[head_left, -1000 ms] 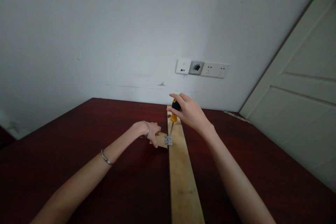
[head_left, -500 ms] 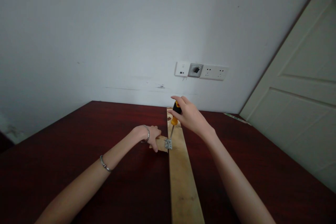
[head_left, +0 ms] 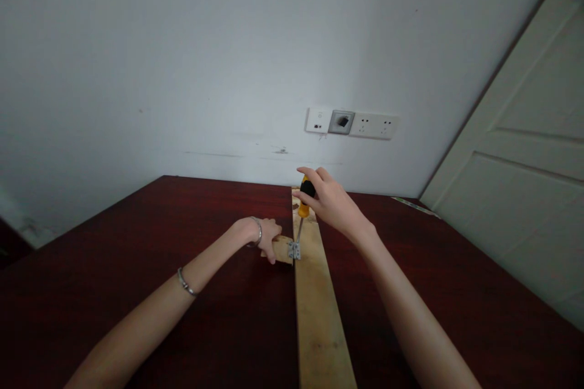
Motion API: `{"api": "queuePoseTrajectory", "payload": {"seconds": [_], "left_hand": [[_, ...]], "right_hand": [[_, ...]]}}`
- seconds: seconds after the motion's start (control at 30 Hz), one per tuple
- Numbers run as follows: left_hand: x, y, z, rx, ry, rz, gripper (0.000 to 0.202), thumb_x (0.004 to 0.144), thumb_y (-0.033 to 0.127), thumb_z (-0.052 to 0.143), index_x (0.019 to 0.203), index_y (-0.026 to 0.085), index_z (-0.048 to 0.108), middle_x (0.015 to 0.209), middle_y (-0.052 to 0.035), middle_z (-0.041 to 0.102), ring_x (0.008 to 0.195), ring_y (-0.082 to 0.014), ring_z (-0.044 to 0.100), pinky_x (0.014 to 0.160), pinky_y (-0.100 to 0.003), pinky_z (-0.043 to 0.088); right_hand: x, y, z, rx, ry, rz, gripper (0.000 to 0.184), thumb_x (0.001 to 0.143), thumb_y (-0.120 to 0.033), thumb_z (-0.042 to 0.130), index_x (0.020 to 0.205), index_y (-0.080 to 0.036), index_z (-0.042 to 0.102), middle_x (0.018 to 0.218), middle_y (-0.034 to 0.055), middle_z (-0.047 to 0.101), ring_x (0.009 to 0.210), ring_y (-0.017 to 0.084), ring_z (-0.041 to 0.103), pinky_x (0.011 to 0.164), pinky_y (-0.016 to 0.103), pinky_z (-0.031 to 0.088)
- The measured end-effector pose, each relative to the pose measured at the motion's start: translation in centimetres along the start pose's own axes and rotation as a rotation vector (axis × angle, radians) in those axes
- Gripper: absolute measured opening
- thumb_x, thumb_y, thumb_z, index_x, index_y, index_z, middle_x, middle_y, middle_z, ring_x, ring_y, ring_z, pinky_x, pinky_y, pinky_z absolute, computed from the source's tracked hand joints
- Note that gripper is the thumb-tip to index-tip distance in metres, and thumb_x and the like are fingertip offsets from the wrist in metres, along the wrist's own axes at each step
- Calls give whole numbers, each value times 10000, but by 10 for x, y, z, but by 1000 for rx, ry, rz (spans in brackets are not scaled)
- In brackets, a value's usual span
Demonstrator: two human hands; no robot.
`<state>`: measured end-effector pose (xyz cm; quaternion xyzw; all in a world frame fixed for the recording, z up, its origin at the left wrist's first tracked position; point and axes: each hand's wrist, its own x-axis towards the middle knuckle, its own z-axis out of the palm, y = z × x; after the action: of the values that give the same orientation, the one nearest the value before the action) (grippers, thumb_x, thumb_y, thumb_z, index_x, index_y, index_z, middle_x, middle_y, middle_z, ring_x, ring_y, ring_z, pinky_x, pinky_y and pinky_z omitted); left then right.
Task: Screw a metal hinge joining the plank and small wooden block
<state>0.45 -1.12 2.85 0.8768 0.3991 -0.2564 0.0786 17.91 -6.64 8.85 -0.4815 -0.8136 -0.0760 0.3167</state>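
Note:
A long pale wooden plank (head_left: 319, 316) lies on the dark red table (head_left: 137, 267), running away from me. A small wooden block (head_left: 281, 250) butts against its left side, joined by a small metal hinge (head_left: 294, 250). My left hand (head_left: 264, 236) is closed over the block, pressing it down. My right hand (head_left: 328, 200) grips the yellow and black handle of a screwdriver (head_left: 303, 203), whose shaft slants down with its tip on the hinge.
A white wall stands right behind the table with a row of sockets (head_left: 350, 123). A pale door (head_left: 524, 158) is at the right. A thin light strip (head_left: 415, 204) lies at the table's far right edge.
Both hands stay in place on the block and the screwdriver; the right hand's fingers shift slightly on the handle. The view has dipped a little.

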Motion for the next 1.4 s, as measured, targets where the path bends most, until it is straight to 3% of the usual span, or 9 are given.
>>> {"api": "queuePoseTrajectory", "payload": {"seconds": [0.23, 0.53, 0.67, 0.87, 0.97, 1.13, 1.33, 1.4], "left_hand": [[-1, 0, 1, 11, 15, -5, 791, 541, 572, 703, 1194, 152, 551, 1232, -163, 515, 1017, -307, 560, 794, -351, 486], [-1, 1, 1, -28, -7, -16, 730, 524, 554, 727, 1132, 179, 579, 1228, -141, 534, 986, -291, 579, 785, -343, 485], [-1, 1, 1, -33, 9, -27, 718, 532, 545, 731, 1140, 196, 571, 1232, -124, 534, 972, -273, 588, 780, -324, 482], [0, 0, 2, -12, 4, -8, 725, 539, 546, 730, 1140, 170, 575, 1199, -138, 559, 965, -277, 589, 760, -320, 485], [1, -1, 2, -11, 7, 1, 747, 538, 548, 727, 1157, 161, 569, 1209, -148, 549, 966, -290, 590, 736, -326, 491], [2, -3, 2, -36, -9, -2, 725, 534, 558, 717, 1139, 182, 582, 1200, -137, 559, 944, -284, 598, 725, -332, 493], [1, -3, 3, -78, 15, -5, 665, 493, 498, 753, 1070, 197, 614, 1190, -107, 580, 999, -286, 579, 785, -323, 480], [1, -4, 3, -86, 27, -13, 652, 489, 489, 757, 1059, 205, 617, 1183, -99, 586, 1008, -286, 575, 788, -323, 479]], "right_hand": [[0, -5, 0, 45, 5, -23, 542, 856, -246, 441, 1373, -144, 312, 1135, 155, 542, 1001, 262, 555, 846, 420, 458], [-1, -6, -2, 14, 33, -15, 440, 885, -372, 445, 1284, -189, 425, 1059, 118, 566, 715, 177, 569, 719, 360, 469], [0, -3, 1, 39, 27, -14, 431, 882, -372, 466, 1279, -208, 434, 1046, 111, 561, 739, 185, 578, 713, 358, 475], [0, -4, 0, 86, 31, -55, 525, 838, -219, 452, 1349, -153, 353, 1093, 135, 540, 961, 238, 553, 867, 408, 448], [-1, -5, -2, 50, 30, -36, 542, 808, -224, 480, 1335, -149, 381, 1087, 134, 531, 879, 224, 565, 818, 397, 464], [-1, -2, -1, -40, 47, -8, 470, 850, -440, 501, 1267, -224, 482, 1022, 100, 524, 713, 182, 562, 693, 358, 478], [-1, -4, -2, -27, 42, -15, 506, 840, -274, 473, 1331, -168, 410, 1048, 114, 550, 818, 214, 571, 738, 355, 470], [-1, -5, -3, -63, 50, -11, 501, 831, -294, 486, 1314, -173, 431, 1058, 117, 559, 813, 220, 574, 723, 359, 467]]}}
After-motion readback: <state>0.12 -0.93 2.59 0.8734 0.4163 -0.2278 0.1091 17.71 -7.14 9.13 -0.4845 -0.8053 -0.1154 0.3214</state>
